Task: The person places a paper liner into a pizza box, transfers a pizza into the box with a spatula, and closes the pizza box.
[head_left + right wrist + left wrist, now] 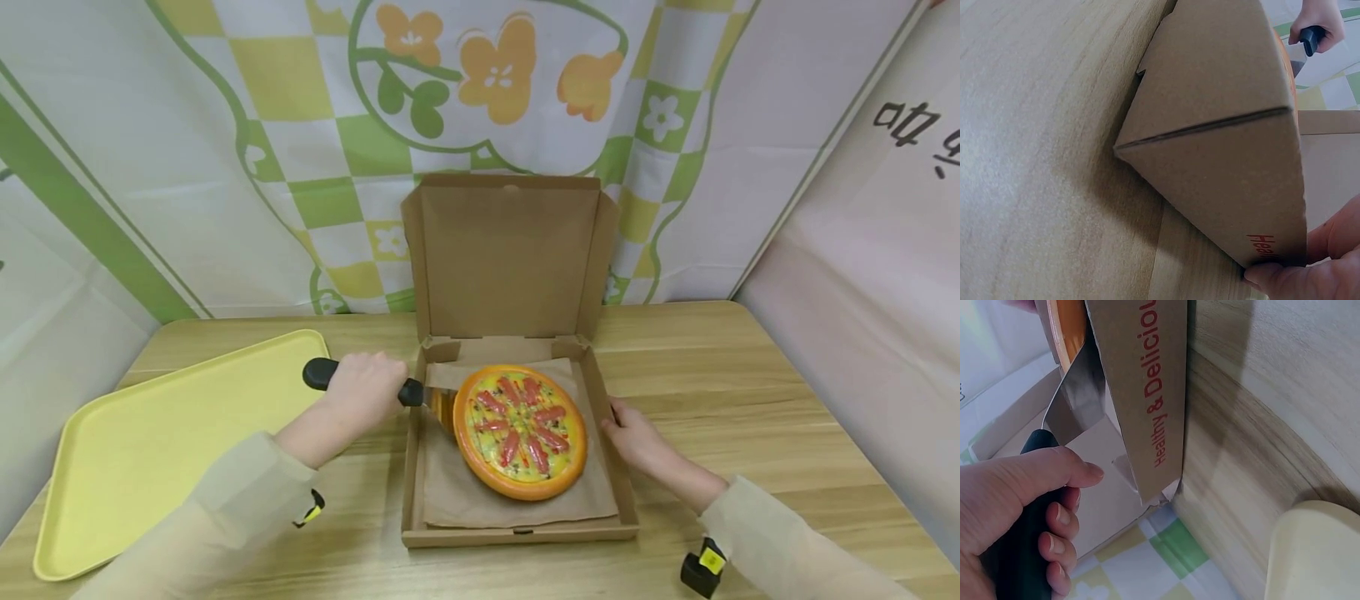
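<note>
My left hand (367, 385) grips the black handle (1025, 544) of a pizza server, thumb laid along the top. Its metal blade (441, 407) reaches over the box's left wall and goes under the pizza (522, 433), so the blade's far end is hidden. Topped with red sausage pieces, the pizza sits over brown paper (465, 508) inside an open cardboard pizza box (517, 537). The pizza appears slightly tilted. At the box's right wall, my right hand (637, 433) pinches the cardboard between thumb and fingers, as the right wrist view shows (1329, 269).
A yellow tray (172, 425) lies on the wooden table (712, 375), left of the box. The box lid (510, 258) stands upright at the back, before a patterned curtain (315, 108). White cloth walls flank the table.
</note>
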A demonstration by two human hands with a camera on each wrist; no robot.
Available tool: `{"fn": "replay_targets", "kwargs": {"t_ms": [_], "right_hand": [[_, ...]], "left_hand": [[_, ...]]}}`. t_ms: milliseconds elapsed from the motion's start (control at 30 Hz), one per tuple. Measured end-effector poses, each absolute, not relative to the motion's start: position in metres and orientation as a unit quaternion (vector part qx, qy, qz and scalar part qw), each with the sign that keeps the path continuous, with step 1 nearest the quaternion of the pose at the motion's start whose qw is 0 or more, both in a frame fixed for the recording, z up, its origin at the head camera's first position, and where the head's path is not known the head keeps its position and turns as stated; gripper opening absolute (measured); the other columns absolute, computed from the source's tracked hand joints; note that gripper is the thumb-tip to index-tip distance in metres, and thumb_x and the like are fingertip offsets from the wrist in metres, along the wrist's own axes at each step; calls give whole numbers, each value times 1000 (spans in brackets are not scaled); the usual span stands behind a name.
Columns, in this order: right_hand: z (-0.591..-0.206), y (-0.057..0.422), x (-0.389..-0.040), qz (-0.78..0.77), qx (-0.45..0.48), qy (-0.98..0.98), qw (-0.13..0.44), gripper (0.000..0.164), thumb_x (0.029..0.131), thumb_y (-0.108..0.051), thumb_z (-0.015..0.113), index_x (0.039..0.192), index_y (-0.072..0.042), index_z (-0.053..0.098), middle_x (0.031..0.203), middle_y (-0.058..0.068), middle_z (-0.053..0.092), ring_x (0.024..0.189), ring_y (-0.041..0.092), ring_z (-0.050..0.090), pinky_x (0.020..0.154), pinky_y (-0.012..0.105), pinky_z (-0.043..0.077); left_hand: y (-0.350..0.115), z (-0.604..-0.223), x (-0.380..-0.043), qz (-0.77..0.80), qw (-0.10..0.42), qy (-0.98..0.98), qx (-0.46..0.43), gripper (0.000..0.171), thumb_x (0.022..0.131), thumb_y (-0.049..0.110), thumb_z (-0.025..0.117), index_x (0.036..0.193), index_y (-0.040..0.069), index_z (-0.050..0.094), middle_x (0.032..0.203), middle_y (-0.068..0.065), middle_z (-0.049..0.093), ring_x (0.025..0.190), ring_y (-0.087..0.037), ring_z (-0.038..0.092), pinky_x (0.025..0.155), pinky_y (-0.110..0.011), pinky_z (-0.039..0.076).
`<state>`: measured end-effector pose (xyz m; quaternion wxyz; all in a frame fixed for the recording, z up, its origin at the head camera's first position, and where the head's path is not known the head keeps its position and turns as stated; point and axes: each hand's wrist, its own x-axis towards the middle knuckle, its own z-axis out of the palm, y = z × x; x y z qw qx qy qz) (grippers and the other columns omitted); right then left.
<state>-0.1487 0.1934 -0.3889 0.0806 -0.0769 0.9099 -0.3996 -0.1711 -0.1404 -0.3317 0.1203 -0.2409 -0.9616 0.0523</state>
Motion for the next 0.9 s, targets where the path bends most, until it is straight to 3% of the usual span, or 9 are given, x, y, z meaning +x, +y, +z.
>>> {"fn": "replay_targets", "kwargs": {"t_ms": [233, 633, 900], "right_hand": [[-388, 193, -148, -399, -78, 910, 78, 37, 90, 6, 38, 123, 23, 36, 121, 39, 43, 116, 47, 41, 96, 52, 35], [-386, 193, -147, -398, -70, 911, 88, 39, 91, 4, 38, 125, 22, 34, 124, 39, 41, 118, 47, 39, 96, 52, 36], [-386, 193, -147, -395, -73, 912, 88, 39, 91, 4, 38, 126, 22, 34, 125, 39, 40, 118, 47, 38, 96, 52, 35]], "left_hand": [[-134, -332, -171, 51, 112, -964, -236, 25, 59, 19, 80, 59, 8, 58, 57, -8, 58, 50, -25, 55, 41, -38, 42], [-132, -332, -173, 35, 133, -958, -252, 21, 61, 7, 70, 53, 11, 51, 50, -4, 50, 42, -20, 46, 36, -35, 37], [-128, -323, -177, 57, 138, -951, -270, 17, 57, 7, 72, 56, 10, 56, 54, -4, 55, 45, -21, 50, 39, -37, 40]]}}
